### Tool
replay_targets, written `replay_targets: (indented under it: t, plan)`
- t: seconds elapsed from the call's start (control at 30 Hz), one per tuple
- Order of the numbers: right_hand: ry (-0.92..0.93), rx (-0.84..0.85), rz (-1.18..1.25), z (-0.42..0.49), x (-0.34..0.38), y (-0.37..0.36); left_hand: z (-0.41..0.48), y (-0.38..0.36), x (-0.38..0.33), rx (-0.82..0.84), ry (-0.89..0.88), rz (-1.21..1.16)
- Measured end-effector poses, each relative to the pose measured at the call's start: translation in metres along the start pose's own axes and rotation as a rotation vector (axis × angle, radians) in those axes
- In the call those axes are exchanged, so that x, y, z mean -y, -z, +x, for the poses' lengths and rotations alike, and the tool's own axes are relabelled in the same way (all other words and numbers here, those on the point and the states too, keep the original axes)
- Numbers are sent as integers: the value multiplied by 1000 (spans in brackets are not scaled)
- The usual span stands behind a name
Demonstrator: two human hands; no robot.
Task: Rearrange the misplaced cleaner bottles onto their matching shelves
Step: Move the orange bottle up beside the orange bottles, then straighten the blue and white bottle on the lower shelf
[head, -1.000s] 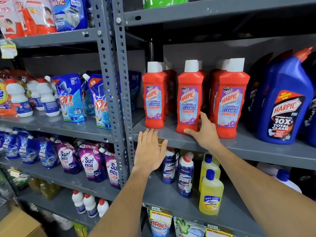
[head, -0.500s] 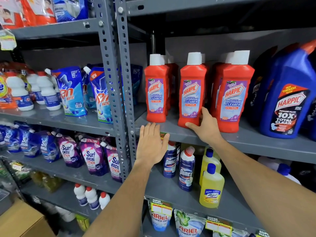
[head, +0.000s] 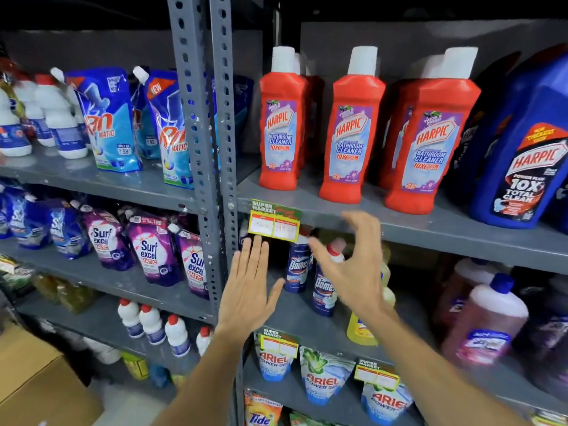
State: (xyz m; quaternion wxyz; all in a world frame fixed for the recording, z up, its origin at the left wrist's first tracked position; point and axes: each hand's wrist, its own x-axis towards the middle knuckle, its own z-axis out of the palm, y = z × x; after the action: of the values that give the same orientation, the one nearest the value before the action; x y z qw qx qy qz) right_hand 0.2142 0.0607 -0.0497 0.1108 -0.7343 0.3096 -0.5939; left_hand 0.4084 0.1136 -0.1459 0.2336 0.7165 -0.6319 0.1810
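Observation:
Three rows of red Harpic bathroom cleaner bottles [head: 350,139] stand on the upper grey shelf [head: 415,222], next to a big blue Harpic bottle [head: 528,161]. On the shelf below stand two dark blue Domex bottles [head: 298,265] and a yellow bottle [head: 361,330], partly hidden by my right hand. My right hand [head: 353,265] hovers open in front of the Domex bottles, below the upper shelf's edge, holding nothing. My left hand [head: 249,287] is open and flat, fingers up, just below a yellow price tag [head: 274,224].
A perforated grey upright [head: 199,149] splits the racks. Left of it are Rin pouches [head: 107,121], Surf Excel pouches [head: 150,247] and white bottles [head: 150,324]. Pink bottles [head: 488,324] stand at right, Ariel pouches [head: 322,376] below. A cardboard box [head: 40,382] sits lower left.
My right hand has let go of the middle red Harpic bottle and dropped below the shelf edge. My left hand came off the shelf edge. The view tilted down and moved closer.

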Motion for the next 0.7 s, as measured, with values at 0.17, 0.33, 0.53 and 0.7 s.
replay_targets:
  t: [0.17,0.33,0.53,0.7]
  plan:
    - [-154,218,-17,-59,-42,-22,-33,-57,6,176,10,-48]
    - [-439,323,0,-88,-112,-56,-59,-120,21,438,16,-87]
    - [-805,205,-80,-93,-170,-97,-64,-174,41,580,37,-25]
    - [-992,253,-47,-103,-201,-115,-71,-195,46,498,70,-11]
